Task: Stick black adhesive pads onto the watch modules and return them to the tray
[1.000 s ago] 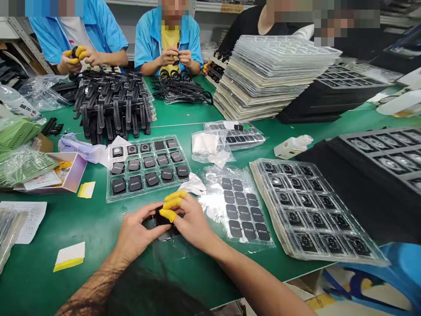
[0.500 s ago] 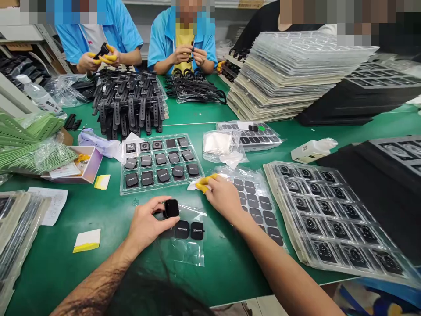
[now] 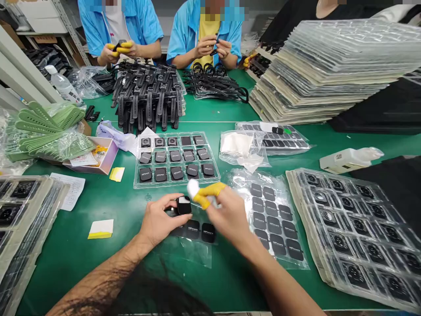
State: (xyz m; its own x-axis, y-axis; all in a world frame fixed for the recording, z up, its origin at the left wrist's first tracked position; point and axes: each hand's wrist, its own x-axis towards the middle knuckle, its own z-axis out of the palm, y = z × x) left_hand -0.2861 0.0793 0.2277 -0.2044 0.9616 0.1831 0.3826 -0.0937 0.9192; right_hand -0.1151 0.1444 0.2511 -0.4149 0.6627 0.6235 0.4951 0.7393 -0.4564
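My left hand point(image 3: 156, 220) grips a black smartwatch case point(image 3: 183, 206) by its edges, with the glossy screen turned up. Yellow finger cots cover the thumb and a fingertip of my right hand point(image 3: 226, 210), which pinches a white wipe point(image 3: 193, 188) just above and right of the watch. Under the left hand lies a clear sheet with black square film stickers point(image 3: 208, 232). A larger sheet of such stickers point(image 3: 274, 225) rests to the right of my right hand. Beyond both hands, a clear tray point(image 3: 176, 183) holds watch cases, most covered with black squares.
Stacked trays of watch cases point(image 3: 360, 226) stand at the right, near a white bottle point(image 3: 350, 159). White wipes point(image 3: 241, 147) lie in a bag. Black watch straps point(image 3: 148, 96) are heaped across the table, green straps point(image 3: 49, 127) at the left. Co-workers in blue sit opposite.
My right hand has lifted the wipe off the table and brought it up left beside the watch. The left hand still holds the watch. The camera view has shifted left.
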